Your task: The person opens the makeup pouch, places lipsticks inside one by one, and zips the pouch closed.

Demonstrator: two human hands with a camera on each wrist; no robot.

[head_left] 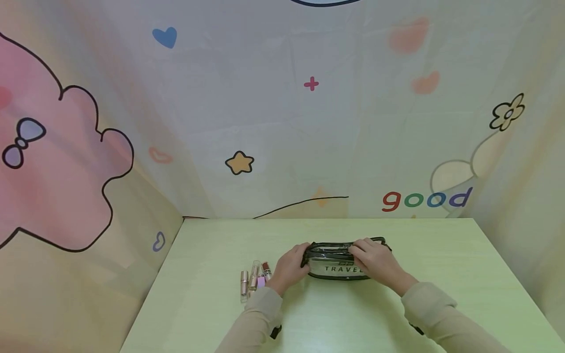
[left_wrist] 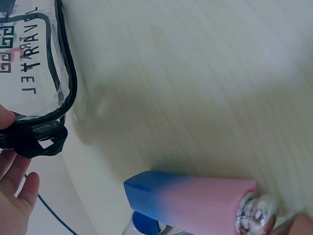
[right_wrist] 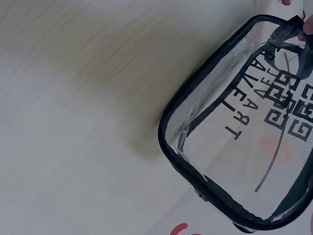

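A clear travel pouch (head_left: 340, 270) with black trim and the word TRAVEL on its side stands on the table between both hands. My left hand (head_left: 290, 268) grips its left end; in the left wrist view the thumb lies on the clear side and the fingers are beyond the black end tab. With curled fingers, my right hand (head_left: 375, 260) pinches the top edge near the right end. Through the pouch's clear wall (right_wrist: 225, 161), the right wrist view shows mirrored lettering and a square black pattern. Only fingertips of the right hand show there.
Several lipstick tubes (head_left: 244, 283) lie in a group left of the pouch, beside the left forearm. One blue-to-pink tube (left_wrist: 195, 200) shows close up in the left wrist view. Behind the pale table (head_left: 212, 245) hangs a printed cloth (head_left: 282, 122).
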